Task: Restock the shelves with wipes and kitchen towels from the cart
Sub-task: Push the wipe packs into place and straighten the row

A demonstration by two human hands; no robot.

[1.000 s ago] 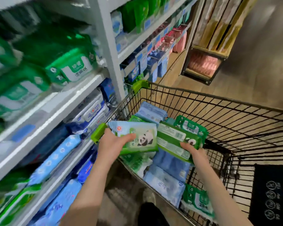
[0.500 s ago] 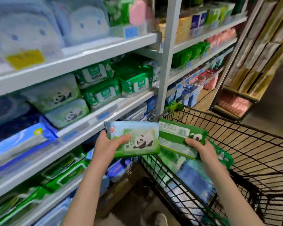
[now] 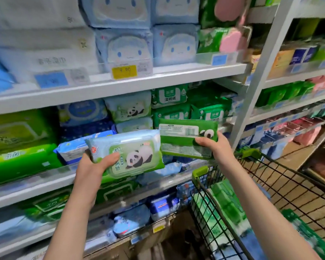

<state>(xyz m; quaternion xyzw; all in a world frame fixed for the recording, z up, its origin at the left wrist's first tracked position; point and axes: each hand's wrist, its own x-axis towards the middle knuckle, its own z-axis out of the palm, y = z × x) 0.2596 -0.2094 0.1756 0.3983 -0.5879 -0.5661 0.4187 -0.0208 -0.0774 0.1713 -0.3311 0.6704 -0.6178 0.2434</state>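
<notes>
My left hand (image 3: 94,167) grips a pale blue-green panda wipes pack (image 3: 128,152) by its left end, face towards me. A second panda wipes pack (image 3: 184,137), dark green with its barcode side showing, is held at its right end by my right hand (image 3: 211,147). Both packs are raised in front of the middle shelf (image 3: 45,182), level with it. On that shelf, just behind the packs, sit matching panda wipes packs (image 3: 129,108). The black wire cart (image 3: 281,182) stands at lower right with more green packs inside.
The upper shelf (image 3: 158,78) carries blue and white character tissue packs and a yellow price tag. Green wipes packs (image 3: 208,107) fill the middle shelf's right part. A white upright post (image 3: 255,76) divides the shelving bays. Lower shelves hold blue and green packs.
Both hands have lifted the two packs out of the cart and up to the middle shelf. My view has swung up from the cart to the shelves.
</notes>
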